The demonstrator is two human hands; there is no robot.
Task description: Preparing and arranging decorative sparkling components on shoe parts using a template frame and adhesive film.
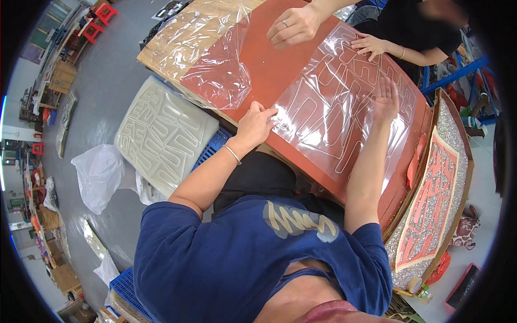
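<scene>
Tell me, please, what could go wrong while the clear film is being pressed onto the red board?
The clear film shows wrinkles between the left hand at its edge and the flat right hand; creases or bubbles may get trapped. A co-worker's hands press the far side, so uneven pulling might skew it on the red board.

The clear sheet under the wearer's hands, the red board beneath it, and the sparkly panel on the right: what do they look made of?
Clear sheet: thin glossy plastic film, judging by glare, wrinkles and see-through look. Red board: matte, smooth, possibly paper or card; uncertain. Sparkly panel: silvery glitter-like grain around a red cutout. Left hand pinches the film's edge; right hand lies flat on it.
</scene>
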